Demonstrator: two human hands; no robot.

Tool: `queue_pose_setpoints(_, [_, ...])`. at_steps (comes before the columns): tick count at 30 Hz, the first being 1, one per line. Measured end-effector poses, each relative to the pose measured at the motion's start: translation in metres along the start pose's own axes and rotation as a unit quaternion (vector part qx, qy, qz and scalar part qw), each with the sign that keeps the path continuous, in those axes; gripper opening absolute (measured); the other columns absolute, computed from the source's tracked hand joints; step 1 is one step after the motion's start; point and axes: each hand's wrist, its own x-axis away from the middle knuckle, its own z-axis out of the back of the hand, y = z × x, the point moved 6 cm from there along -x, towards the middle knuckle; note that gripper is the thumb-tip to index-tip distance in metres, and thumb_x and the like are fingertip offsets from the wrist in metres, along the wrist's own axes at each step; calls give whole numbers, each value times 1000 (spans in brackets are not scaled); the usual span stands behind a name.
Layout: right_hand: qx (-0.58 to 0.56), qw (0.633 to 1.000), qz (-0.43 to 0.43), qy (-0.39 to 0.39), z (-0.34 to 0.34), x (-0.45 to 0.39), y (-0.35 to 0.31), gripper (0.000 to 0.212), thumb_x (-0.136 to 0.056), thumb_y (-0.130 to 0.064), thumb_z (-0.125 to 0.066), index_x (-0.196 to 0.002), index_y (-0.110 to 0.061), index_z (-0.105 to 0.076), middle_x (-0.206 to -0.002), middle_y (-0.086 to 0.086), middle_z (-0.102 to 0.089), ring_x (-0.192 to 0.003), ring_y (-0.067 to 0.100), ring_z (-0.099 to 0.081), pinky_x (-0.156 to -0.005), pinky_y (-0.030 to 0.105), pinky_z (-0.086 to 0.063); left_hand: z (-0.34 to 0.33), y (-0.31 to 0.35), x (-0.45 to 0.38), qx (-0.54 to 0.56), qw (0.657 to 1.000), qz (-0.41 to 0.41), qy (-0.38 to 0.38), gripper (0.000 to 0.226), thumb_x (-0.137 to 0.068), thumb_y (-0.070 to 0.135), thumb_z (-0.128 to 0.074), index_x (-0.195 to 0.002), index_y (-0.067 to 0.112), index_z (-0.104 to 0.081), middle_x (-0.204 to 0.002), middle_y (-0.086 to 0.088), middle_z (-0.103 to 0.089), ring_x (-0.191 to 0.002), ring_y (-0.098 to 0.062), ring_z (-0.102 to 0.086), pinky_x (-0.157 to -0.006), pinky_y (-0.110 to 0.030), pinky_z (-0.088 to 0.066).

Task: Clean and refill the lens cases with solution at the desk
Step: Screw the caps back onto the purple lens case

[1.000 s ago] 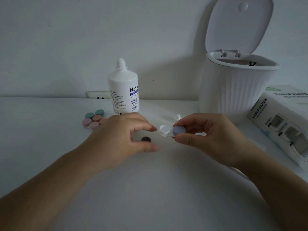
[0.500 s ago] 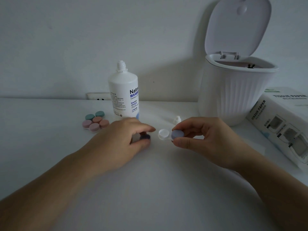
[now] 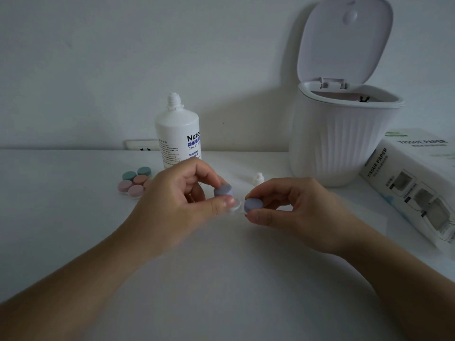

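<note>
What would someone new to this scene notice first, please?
Probably the two hands at the centre: the left hand pinches a purple cap over the lens case, and the right hand grips the case's other capped end. Behind them stand an uncapped bottle and, to its right, an open bin.

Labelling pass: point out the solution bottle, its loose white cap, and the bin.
solution bottle (image 3: 177,134), head view, on its body.
white cap (image 3: 258,179), head view, on its side.
bin (image 3: 337,148), head view, on its ribbed wall.

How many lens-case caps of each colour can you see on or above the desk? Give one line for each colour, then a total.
Purple caps: 2
Green caps: 2
Pink caps: 2
Orange caps: 1 fully seen; a possible second is hidden behind the left hand
Total: 7 plainly visible
</note>
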Motion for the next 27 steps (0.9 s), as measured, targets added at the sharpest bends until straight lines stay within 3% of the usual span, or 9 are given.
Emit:
queue_pose_setpoints(3, [8,1000,1,-4,0,0,-1,16,-80,-26,-81,-95,-28,-76,-89,-10,-77,-80,6,-71,-78,20,-56,-6,-4,1,-17,999,-3,-28,28,-67,49,-79,-86,32,-68,-91,11,-76,-55,-6,-46,-52,-23,-42])
queue_pose_setpoints(6, [4,1000,4,0,0,1,-2,17,-80,-25,-81,-96,-27,-76,-89,-9,-77,-80,7,-71,-78,22,-57,-7,-7,1,-60,997,-13,-36,28,-68,51,-78,-90,36,-71,-67,22,-64,-53,-3,-46,-52,-17,-39])
queue_pose_setpoints(10, [6,1000,0,3,-1,1,-4,19,-80,-22,-82,-98,-22,-76,-89,-5,-77,-80,10,-72,-78,23,-57,-5,-11,1,-93,995,-13,-39,33,-65,58,-77,-93,43,-72,-57,12,-54,-51,-3,-46,-51,-17,-37])
queue_pose_setpoints(16, [10,1000,-2,3,-1,2,-6,20,-80,-24,-81,-99,-24,-76,-89,-8,-77,-80,7,-72,-77,18,-56,-4,-7,2,-116,992,-29,-45,30,-66,58,-76,-94,46,-72,-58,12,-55,-49,-2,-46,-50,-13,-36])
queue_pose_setpoints(23, [-1,1000,-2,-2,-2,2,-6,20,-80,-25,-81,-99,-26,-76,-91,-8,-77,-82,10,-72,-81,25,-58,-1,-7,2,-111,992,-21,-61,32,-65,59,-76,-95,47,-73,-62,9,-59,-53,-15,-50,-52,-25,-43])
queue_pose_setpoints(27, [-6,1000,-1,0,-2,2,-6,21,-79,-24,-82,-99,-24,-76,-90,-7,-78,-82,11,-73,-80,23,-57,-3,-8,1,-98,992,-18,-76,30,-68,58,-77,-96,49,-74,-81,1,-73,-63,-21,-58,-59,-40,-55])
